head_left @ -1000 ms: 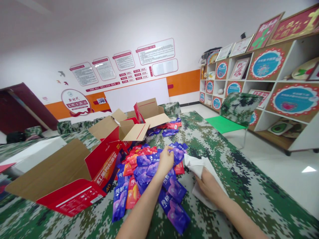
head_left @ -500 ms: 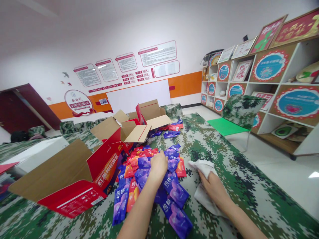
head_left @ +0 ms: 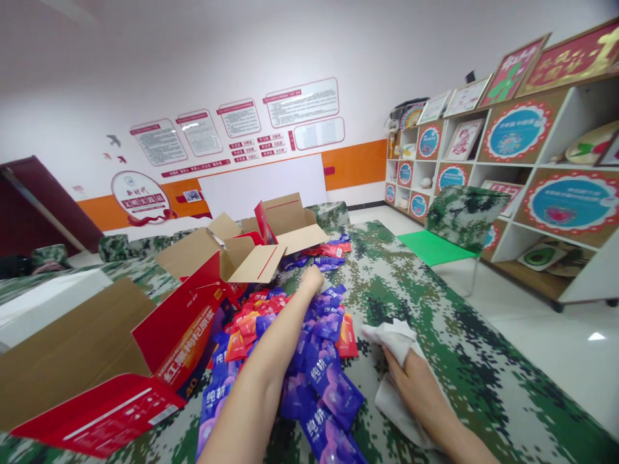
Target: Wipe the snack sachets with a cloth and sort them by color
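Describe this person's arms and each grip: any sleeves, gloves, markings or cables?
The left forearm and right forearm are bare: no sleeve, watch, marking or cable shows. The left grip and right grip are human hands without gloves; rings can't be ruled out.

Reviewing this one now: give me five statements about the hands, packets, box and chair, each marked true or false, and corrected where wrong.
1. The right hand holds a white cloth. True.
2. The left hand is inside a box. False: it is outside the boxes, at the far end of the near pile; its fingertips are hidden, so whether it grips anything cannot be told.
3. The chair on the right has a green seat. True.
4. Every packet in the near pile is purple. False: red packets lie there along with purple packets.
5. The near red box is closed. False: its flaps stand open.
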`<state>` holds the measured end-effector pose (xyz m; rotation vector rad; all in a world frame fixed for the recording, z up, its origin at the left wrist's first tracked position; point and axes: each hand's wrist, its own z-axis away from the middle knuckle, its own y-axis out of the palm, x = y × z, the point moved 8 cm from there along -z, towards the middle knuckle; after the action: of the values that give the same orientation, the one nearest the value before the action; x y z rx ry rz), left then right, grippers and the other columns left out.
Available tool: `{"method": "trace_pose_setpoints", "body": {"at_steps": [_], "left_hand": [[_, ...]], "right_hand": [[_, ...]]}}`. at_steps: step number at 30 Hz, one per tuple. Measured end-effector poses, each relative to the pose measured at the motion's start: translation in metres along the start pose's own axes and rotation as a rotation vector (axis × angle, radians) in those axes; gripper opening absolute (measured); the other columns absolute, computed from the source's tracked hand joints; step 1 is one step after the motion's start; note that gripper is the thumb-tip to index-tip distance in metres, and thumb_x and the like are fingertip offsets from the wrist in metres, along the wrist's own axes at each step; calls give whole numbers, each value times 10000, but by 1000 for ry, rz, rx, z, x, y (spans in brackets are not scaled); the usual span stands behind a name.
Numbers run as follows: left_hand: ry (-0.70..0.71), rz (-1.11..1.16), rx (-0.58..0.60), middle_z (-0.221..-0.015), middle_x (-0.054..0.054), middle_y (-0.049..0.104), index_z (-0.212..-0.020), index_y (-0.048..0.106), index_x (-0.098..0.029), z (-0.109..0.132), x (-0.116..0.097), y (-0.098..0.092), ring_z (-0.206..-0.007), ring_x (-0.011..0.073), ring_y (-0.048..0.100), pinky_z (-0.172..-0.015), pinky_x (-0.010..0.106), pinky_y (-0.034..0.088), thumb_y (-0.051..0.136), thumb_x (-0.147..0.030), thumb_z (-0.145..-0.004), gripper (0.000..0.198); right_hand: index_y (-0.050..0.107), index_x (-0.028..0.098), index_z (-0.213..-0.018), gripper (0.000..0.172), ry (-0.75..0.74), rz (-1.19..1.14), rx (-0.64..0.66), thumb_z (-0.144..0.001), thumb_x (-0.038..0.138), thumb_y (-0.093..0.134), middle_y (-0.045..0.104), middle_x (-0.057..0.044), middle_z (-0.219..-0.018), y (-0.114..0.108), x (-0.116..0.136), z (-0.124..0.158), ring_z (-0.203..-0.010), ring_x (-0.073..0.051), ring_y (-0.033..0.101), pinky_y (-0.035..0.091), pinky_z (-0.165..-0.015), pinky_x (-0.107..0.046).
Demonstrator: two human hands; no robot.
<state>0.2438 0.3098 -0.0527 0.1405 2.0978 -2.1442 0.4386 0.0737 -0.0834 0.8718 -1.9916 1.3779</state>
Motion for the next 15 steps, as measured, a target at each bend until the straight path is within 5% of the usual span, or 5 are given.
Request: {"method": "trace_pose_setpoints", "body": {"at_steps": [7, 15], "left_hand": [[-22, 2, -72, -1103, 207, 583, -1096, 543, -89, -34, -1, 27, -1042, 221, 557, -846, 303, 430, 409, -142, -827, 306], [64, -5, -82, -1084, 209, 590, -1037, 599, -75, -42, -5, 38, -1064, 240, 534, -898, 327, 389, 355, -118, -851, 310]], "right_hand": [[530, 228, -1204, 424, 54, -28, 9, -836, 395, 404, 581, -77, -1190, 4, -8, 1, -1147, -250, 494, 325, -1017, -467], [549, 224, -1181, 422, 90, -48, 15, -828, 407, 408, 597, -77, -1166, 5, -10, 0, -1139, -250, 501, 338, -1010, -454]]}}
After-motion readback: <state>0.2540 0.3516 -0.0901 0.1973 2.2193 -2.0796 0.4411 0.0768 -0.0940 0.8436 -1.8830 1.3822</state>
